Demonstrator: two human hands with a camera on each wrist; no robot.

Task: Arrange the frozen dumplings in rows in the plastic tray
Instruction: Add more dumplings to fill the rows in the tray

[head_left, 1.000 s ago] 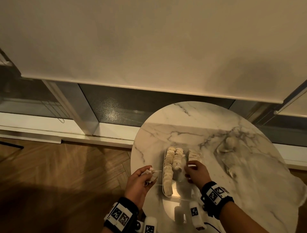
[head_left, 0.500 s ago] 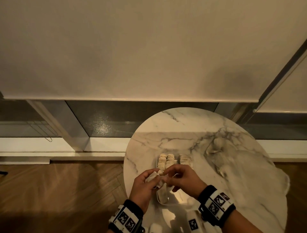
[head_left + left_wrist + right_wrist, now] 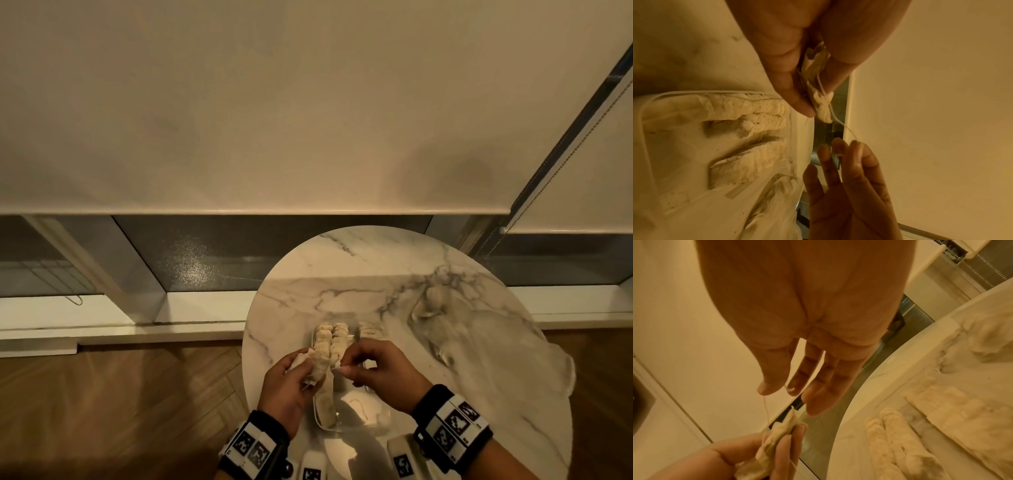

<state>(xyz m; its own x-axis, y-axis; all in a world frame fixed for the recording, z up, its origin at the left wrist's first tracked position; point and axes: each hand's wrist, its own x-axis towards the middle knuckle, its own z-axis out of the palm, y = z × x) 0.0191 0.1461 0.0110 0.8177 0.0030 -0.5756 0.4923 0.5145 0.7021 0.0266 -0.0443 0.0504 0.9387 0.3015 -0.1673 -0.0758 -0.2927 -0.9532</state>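
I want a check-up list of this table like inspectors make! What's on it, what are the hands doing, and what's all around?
Surface: round marble table, at a window.
Job's things: clear plastic tray with three rows of dumplings; near end bare.
Clutter: crumpled clear bag on the table's right side.
Hands: left hand grips a dumpling; right hand pinches a thin thread running from it.
Cables: nothing seen.
Surroundings: roller blind with bead chain, wooden floor.

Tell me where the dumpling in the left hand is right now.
Head view: the dumpling is pinched in the left hand at the plastic tray's left edge, beside the right hand.
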